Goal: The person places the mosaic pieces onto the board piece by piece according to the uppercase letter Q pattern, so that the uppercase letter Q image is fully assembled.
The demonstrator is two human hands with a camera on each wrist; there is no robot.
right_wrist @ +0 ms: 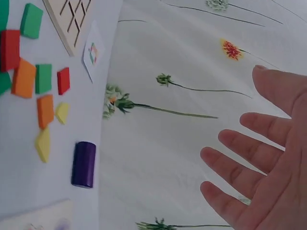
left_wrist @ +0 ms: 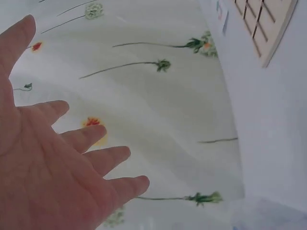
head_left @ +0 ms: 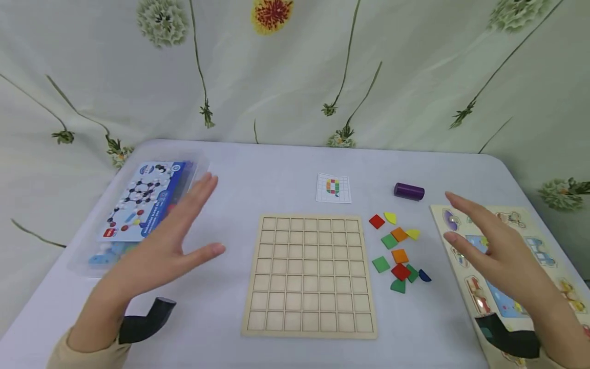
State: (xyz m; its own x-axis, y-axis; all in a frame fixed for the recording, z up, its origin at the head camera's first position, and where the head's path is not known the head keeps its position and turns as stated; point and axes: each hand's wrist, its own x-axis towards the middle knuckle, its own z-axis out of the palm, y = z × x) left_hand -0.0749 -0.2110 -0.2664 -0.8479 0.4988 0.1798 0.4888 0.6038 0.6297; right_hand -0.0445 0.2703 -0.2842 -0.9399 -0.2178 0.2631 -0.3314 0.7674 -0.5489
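Observation:
My left hand (head_left: 166, 246) hovers with fingers spread, nearest the clear plastic box at the left; its palm shows bare in the left wrist view. On the other side my right hand (head_left: 498, 251) is raised over the wooden picture puzzle board (head_left: 447, 246), its fingers extended and holding nothing. Between the hands lies a wooden grid board (head_left: 310, 335) of square cells. Right of it are scattered flat coloured pieces: red squares (head_left: 377, 221), orange squares (head_left: 399, 256), green squares (head_left: 381, 264), yellow quarter-rounds (head_left: 390, 218), a green quarter-round (head_left: 398, 286) and a dark blue half-round (head_left: 424, 275).
Behind the grid stands a small printed pattern card (head_left: 341, 189), lying flat, with a purple cylinder (head_left: 408, 191) to its right. The plastic box (head_left: 87, 269) carries a molecular model leaflet (head_left: 143, 200). A flowered cloth (head_left: 286, 77) hangs behind the white table (head_left: 230, 174).

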